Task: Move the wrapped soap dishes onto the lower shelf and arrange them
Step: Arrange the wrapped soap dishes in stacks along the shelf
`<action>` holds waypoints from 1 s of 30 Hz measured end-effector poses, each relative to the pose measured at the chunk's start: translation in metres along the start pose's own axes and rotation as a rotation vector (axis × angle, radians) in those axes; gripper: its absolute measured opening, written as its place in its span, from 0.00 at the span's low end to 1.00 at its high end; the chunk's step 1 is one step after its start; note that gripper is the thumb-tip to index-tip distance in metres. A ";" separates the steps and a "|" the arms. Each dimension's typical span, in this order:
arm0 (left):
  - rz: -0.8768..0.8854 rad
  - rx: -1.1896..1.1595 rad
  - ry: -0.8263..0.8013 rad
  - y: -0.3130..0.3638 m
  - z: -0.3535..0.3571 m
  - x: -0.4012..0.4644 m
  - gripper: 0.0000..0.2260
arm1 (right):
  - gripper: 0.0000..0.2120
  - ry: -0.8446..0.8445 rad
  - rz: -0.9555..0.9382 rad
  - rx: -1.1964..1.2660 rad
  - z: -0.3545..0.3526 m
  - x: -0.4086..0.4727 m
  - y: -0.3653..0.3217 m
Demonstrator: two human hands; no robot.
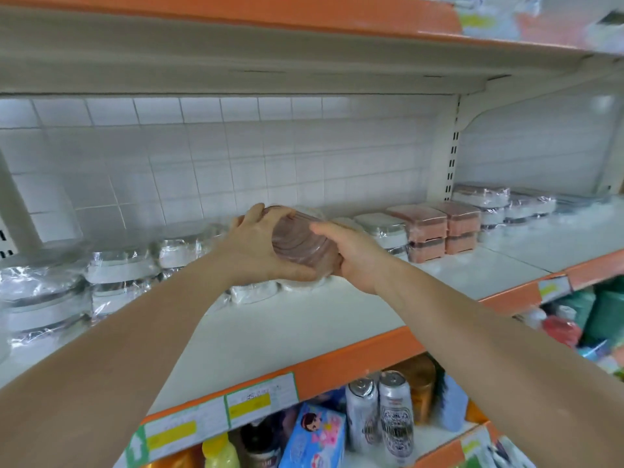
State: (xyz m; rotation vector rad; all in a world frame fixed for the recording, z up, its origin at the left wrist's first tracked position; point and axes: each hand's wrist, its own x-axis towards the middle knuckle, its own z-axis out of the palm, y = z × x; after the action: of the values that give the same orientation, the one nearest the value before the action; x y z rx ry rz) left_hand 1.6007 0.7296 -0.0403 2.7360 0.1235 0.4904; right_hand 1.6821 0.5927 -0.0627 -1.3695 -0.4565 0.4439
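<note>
Two hands hold one wrapped soap dish [300,243], pinkish-brown under clear film, above the white shelf [287,329]. The left hand [260,246] curls its fingers over the dish's left side, thumb beneath; the right hand [351,255] grips the right end, thumb across the top. The dish sits tilted over further wrapped dishes stacked at the back. White wrapped dishes [121,268] line the rear to the left, two high; pink lidded dishes [442,228] stand stacked to the right, with more wrapped white ones [496,206] beyond the upright. The shelf's front half is bare up to its orange edge [354,363] with price labels [260,396]. Behind is a white tiled wall [236,157]. Cans [381,413] stand on the level below.
</note>
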 end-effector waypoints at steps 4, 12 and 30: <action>0.074 -0.225 -0.120 -0.005 0.002 -0.006 0.48 | 0.03 0.197 0.027 0.002 -0.021 -0.017 0.001; 0.166 -0.440 -0.320 0.017 0.019 -0.004 0.48 | 0.11 0.124 0.185 0.059 -0.069 -0.052 -0.003; 0.274 -0.432 -0.366 0.218 0.131 0.076 0.43 | 0.40 0.119 0.034 -0.862 -0.288 -0.143 -0.059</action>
State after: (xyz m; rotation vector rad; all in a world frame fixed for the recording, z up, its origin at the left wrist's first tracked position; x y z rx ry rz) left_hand 1.7222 0.4943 -0.0519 2.3701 -0.4075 0.0620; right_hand 1.7244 0.2684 -0.0523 -2.2229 -0.5533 0.1825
